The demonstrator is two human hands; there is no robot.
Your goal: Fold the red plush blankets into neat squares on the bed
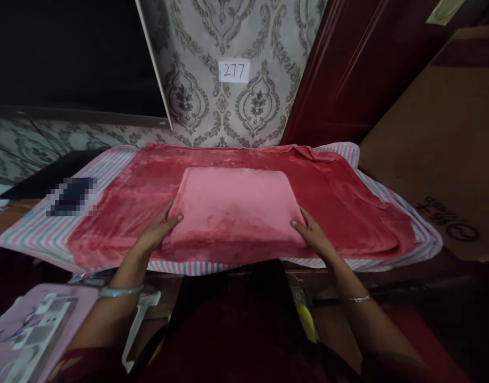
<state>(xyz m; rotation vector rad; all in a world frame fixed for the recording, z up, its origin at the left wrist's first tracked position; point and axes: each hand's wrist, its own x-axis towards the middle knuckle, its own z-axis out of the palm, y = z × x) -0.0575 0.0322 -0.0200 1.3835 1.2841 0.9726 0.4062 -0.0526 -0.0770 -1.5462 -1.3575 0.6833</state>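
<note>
A folded pink plush blanket (234, 202) lies in front of me in a neat rectangular bundle. My left hand (162, 226) grips its left edge, thumb on top and the other fingers partly hidden along the side. At the right edge, my right hand (310, 229) holds it the same way. Beneath the bundle a red plush cloth (128, 213) is spread out, rumpled toward its right end. Under that, a striped cloth (40, 234) in pink, white and blue-grey shows along the borders.
A blurred dark object (72, 197) rests on the striped cloth at left. Behind stand a dark screen (68, 58) and a patterned wall (228, 117) with a paper label (234, 71). A cardboard box (439, 122) bounds the right. At lower left is a pink surface with white parts (44, 330).
</note>
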